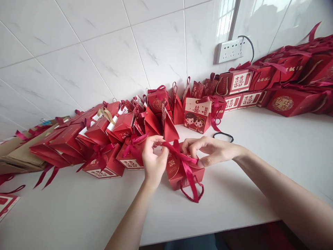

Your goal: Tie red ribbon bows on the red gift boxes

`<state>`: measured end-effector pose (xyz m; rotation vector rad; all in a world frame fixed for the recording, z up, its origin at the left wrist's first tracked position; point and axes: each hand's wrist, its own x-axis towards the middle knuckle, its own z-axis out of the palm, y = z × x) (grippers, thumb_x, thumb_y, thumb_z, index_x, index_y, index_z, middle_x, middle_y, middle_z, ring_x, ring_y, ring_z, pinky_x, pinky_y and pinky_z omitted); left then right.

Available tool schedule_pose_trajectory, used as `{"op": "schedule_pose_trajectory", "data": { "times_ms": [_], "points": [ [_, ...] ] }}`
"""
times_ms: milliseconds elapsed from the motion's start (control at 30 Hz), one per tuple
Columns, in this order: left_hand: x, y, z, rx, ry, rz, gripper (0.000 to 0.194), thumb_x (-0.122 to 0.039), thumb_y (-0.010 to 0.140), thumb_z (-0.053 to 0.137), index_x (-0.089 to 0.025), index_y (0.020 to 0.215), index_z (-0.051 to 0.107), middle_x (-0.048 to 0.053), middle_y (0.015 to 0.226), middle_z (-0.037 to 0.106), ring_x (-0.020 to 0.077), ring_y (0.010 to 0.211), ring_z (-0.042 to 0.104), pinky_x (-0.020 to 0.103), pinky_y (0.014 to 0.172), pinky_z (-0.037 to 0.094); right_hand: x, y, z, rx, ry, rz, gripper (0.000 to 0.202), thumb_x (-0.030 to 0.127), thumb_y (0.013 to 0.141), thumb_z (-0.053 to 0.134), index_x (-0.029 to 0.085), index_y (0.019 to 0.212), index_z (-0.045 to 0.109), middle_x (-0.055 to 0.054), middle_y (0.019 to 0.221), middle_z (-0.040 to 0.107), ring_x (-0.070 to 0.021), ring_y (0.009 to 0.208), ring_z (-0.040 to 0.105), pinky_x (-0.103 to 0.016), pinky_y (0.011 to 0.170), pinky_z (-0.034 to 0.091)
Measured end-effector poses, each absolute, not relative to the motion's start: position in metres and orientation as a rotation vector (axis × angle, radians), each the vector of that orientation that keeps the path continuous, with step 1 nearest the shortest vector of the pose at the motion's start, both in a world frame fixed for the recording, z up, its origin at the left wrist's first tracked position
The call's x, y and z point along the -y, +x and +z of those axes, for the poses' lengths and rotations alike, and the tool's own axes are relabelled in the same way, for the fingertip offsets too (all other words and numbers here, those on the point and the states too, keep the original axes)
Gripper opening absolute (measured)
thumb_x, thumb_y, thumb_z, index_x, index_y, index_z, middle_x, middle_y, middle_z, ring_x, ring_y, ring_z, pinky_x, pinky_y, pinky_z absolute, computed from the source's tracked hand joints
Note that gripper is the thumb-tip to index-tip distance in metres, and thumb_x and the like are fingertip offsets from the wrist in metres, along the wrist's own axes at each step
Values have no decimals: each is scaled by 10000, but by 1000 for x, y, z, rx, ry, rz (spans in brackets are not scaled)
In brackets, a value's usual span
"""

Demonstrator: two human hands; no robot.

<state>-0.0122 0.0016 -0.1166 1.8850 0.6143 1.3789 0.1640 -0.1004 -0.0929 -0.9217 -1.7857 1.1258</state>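
A small red gift box (173, 173) with a twisted cord handle (202, 191) stands on the white table between my hands. A dark pink ribbon (187, 173) crosses over its top, and one tail hangs down the front over the cord. At the box's upper left, my left hand (155, 156) pinches one end of the ribbon between thumb and fingers. My right hand (208, 150) is over the box's right side, its thumb and fingers closed on another part of the ribbon.
Rows of red boxes (125, 125) line the tiled wall (104, 45), with stacked ones (291, 100) at right. A box with cartoon figures (196, 119) and a black loop (223, 136) lie beyond my right hand. The table's front edge (208, 232) is near me.
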Motion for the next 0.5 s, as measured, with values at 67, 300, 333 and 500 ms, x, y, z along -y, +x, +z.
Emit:
{"op": "schedule_pose_trajectory", "data": {
  "times_ms": [67,300,333,500],
  "points": [
    [-5,-13,-115,-651,1780,1376,154,-164,685,609,-192,831,567,-2,761,585,111,657,551,231,614,466,100,164,-94,1783,-907,1127,147,128,755,629,158,661,520,-21,884,496,-134,831,472,-279,750,373],
    [-20,-20,-107,-683,1250,1420,196,-168,640,617,-190,830,571,-46,710,534,44,505,458,179,484,376,98,168,-102,1646,-773,1251,258,287,775,671,152,634,504,-22,825,482,-132,756,460,-278,679,368],
    [-21,-21,-105,-673,1211,1455,196,-159,631,625,-188,817,570,-55,684,523,38,490,442,175,477,359,98,169,-103,1621,-725,1275,271,316,765,683,151,630,517,-19,798,482,-131,739,457,-276,668,365],
    [-24,-24,-96,-570,1043,1554,205,-141,594,648,-183,776,564,-53,647,533,58,553,488,180,520,365,98,170,-105,1464,-628,1341,321,424,695,727,158,615,566,-28,720,534,-147,721,513,-286,662,401]
  ]
}}
